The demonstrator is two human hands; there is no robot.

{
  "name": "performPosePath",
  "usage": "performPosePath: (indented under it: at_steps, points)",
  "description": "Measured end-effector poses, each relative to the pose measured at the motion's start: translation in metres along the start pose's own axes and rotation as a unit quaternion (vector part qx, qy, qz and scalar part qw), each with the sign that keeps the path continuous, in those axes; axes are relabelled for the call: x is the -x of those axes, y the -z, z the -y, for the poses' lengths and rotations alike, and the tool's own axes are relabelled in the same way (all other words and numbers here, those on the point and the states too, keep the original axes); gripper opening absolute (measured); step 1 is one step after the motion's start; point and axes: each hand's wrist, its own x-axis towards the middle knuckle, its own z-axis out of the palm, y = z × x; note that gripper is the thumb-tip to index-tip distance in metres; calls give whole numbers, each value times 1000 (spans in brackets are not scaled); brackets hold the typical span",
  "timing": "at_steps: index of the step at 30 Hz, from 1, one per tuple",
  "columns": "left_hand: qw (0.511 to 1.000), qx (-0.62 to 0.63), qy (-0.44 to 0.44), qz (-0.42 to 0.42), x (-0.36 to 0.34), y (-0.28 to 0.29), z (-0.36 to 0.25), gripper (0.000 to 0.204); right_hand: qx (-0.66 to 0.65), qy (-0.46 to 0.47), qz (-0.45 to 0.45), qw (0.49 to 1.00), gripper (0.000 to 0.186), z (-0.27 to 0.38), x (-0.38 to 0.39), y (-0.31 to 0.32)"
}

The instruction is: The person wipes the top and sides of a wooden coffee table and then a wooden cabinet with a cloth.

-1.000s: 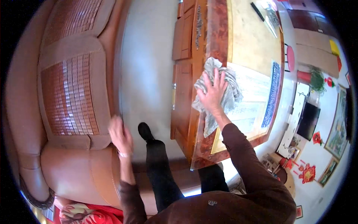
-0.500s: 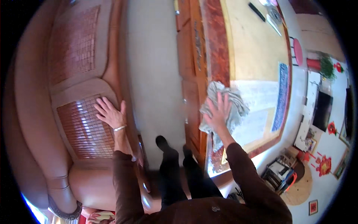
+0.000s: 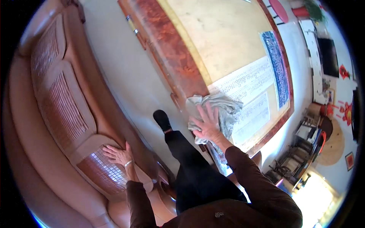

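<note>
Far left: a long tan sofa (image 3: 57,114) with woven mat panels on back and seat. Left hand (image 3: 118,154) laid flat and open on the near woven seat mat (image 3: 102,173), palm down, fingers (image 3: 109,149) spread and pointing left, gripping nothing; a thin bracelet (image 3: 128,163) at the wrist, dark sleeve (image 3: 138,201) behind it. Between sofa and table, pale floor (image 3: 114,60), with dark trouser legs (image 3: 194,171) and one dark shoe (image 3: 162,120) stretched toward the far side. Right of that, a large wooden table (image 3: 167,49) with reddish border and pale yellow top, sheets of printed paper (image 3: 247,91) lying under its surface cover. Right hand (image 3: 207,123) pressed open on a crumpled grey cloth (image 3: 220,110), fingers (image 3: 208,110) fanned wide, palm flat on the fabric, not clenched around it. Cloth sat at the near left edge of the table, bunched, partly hanging over the rim and overlapping the printed sheets. Far right: cluttered shelves (image 3: 304,152) and red decorations (image 3: 344,72), too small to make out.
</note>
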Motion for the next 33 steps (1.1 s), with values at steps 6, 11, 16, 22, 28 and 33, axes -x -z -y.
performPosePath:
  at_steps: [6, 11, 16, 22, 28, 33]
  points:
    - [993, 46, 42, 102, -22, 56, -14, 84, -9, 3, -6, 1000, 57, 6, 11, -16]
    - [832, 350, -386, -189, -103, 182, -201, 61, -8, -4, -13, 1000, 51, 16, 15, -20]
    - [839, 253, -427, -224, -176, 234, -375, 76, -42, -61, 34, 997, 51, 36, 14, -11]
    - [910, 147, -373, -103, -179, 233, -401, 88, -136, -329, -48, 933, 61, 68, 14, 14]
    - [917, 134, -367, -85, -176, 232, -388, 90, -92, -614, -216, 754, 71, 91, -41, -19]
    - [902, 158, -388, -102, -171, 225, -381, 86, -111, -751, -265, 594, 73, 77, -150, -18]
